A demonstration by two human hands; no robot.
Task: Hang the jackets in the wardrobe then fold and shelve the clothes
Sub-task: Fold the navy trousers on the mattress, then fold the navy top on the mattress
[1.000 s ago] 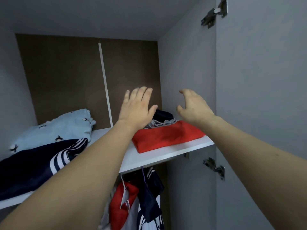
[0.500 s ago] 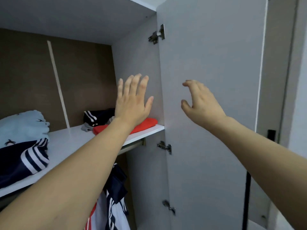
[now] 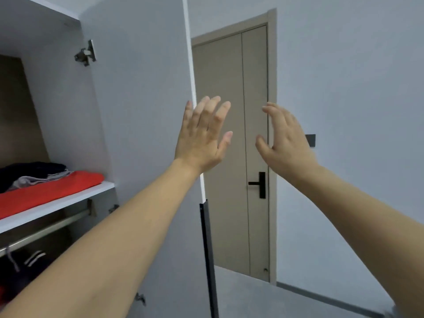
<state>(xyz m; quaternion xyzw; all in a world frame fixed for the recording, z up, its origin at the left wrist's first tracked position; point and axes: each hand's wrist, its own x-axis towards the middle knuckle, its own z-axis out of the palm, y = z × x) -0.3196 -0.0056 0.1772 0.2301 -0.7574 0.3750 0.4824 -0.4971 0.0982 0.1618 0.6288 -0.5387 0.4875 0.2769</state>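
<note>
— Where were the hands just then?

— Both were raised in the air in front of the person. The left hand [image 3: 202,138] had its fingers straight and spread, back toward the camera, and held nothing. It showed in front of the outer edge of the open wardrobe door [image 3: 142,111].

— And the other one?

— The right hand [image 3: 284,141] was loosely open too, fingers slightly bent, thumb apart, empty, in front of the beige room door [image 3: 231,134] with its black handle [image 3: 260,184].

— Where were the clothes?

— On the white shelf [image 3: 68,200] at the left lay a folded red garment [image 3: 46,189], with a dark and grey folded piece [image 3: 34,173] on top toward the back. Under the shelf ran a metal rail [image 3: 46,230], and dark striped jackets [image 3: 29,265] hung below it, mostly in shadow.
</note>
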